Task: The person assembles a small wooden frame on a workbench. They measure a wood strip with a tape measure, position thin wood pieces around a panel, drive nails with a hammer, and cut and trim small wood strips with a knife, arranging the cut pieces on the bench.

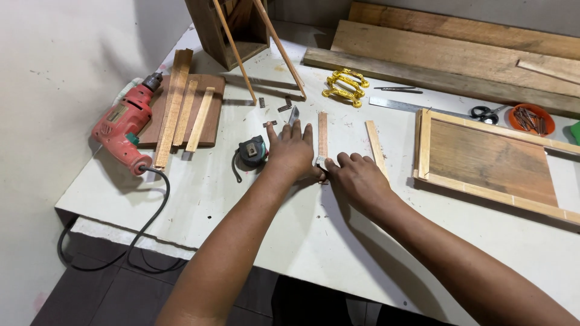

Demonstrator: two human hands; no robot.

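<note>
My left hand (292, 151) lies flat on the white table (199, 199), fingers spread, just left of a thin reddish wooden strip (322, 134) that points away from me. My right hand (356, 177) has its fingers curled at the strip's near end, where a small metal piece (319, 162) shows between the two hands. What the right fingers grip is hidden. A knife blade (293, 115) sticks up beyond my left fingertips. A second, paler strip (375, 145) lies just right of my right hand.
A tape measure (252, 151) sits left of my left hand. A red drill (124, 124) and slats on a board (208, 124) lie far left. Gold handles (345, 86), a steel ruler (396, 105), scissors (485, 113), an orange bowl of nails (530, 119) and a framed panel (489, 160) lie right.
</note>
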